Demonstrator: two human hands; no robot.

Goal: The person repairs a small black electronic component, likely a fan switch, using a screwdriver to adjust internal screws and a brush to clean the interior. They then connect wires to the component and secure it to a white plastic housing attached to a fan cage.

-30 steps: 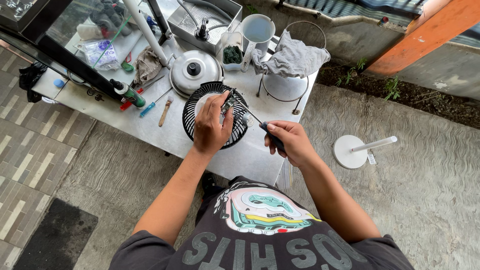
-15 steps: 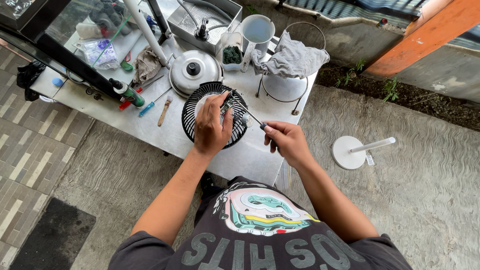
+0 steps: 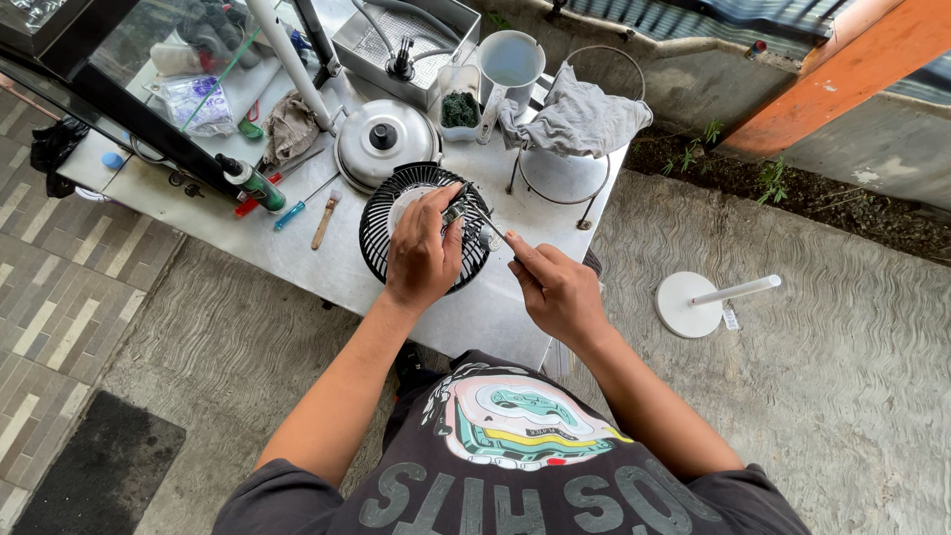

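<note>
Near the middle of the frame the left hand (image 3: 421, 260) rests over a black fan grille (image 3: 381, 238) lying flat on the pale worktop (image 3: 475, 317). Its fingers are closed in a pinch around a small metal part (image 3: 457, 210) held just above the grille's right side. The right hand (image 3: 557, 289), a little lower and to the right, is wrapped in a fist around the handle of a thin screwdriver (image 3: 492, 226) whose tip meets that small part.

To my eye this is fine work on a tiny fitting, and it would go best with the left pinch kept steady, the shaft in line with the screw, and light pressure so the tip does not slip off onto the grille wires.

Above the grille sits a round metal lid (image 3: 386, 144) with a dark knob. To the upper right a grey cloth (image 3: 578, 117) is draped over a wire stand, with a white jug (image 3: 511, 61) just behind it. Left of the grille lie a blue-handled tool (image 3: 297, 210) and a wooden-handled one (image 3: 325, 218). On the concrete floor at the right stands a white round base with a pole (image 3: 693, 302), well apart from the worktop.
</note>
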